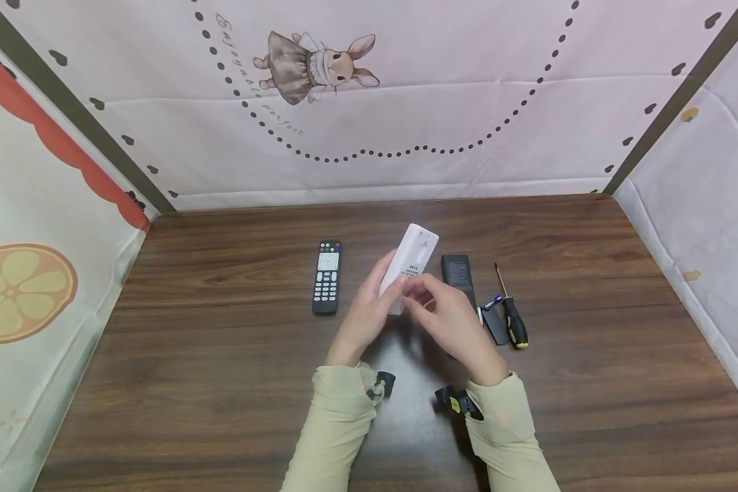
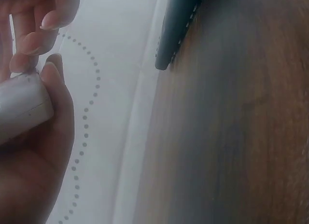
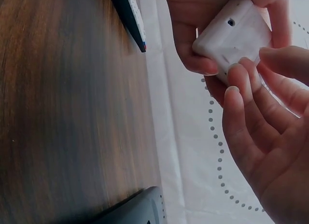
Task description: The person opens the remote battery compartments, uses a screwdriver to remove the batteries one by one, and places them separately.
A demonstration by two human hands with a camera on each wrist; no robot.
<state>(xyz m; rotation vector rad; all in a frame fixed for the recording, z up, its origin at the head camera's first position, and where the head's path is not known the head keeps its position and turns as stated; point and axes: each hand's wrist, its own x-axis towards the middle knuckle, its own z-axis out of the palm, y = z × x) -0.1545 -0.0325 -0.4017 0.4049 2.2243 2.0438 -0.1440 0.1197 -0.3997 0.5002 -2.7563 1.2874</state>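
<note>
In the head view a white remote control [image 1: 415, 249] lies tilted in my left hand [image 1: 367, 307], its printed back facing up. The left fingers and thumb grip it along its sides. My right hand [image 1: 452, 318] is at the near end of this remote. In the right wrist view, the loosely bent right fingers [image 3: 236, 96] touch the white remote's end [image 3: 236, 33], which has a small dark hole. The left wrist view shows the same white end [image 2: 26, 105] below the right fingertips.
A black remote with light buttons [image 1: 326, 279] lies left of my hands. To the right are a dark remote, back up [image 1: 457, 273], a small blue cylinder [image 1: 492, 301], a flat dark piece [image 1: 495, 325] and a screwdriver [image 1: 513, 318]. Fabric walls border the wooden table [image 1: 209, 383].
</note>
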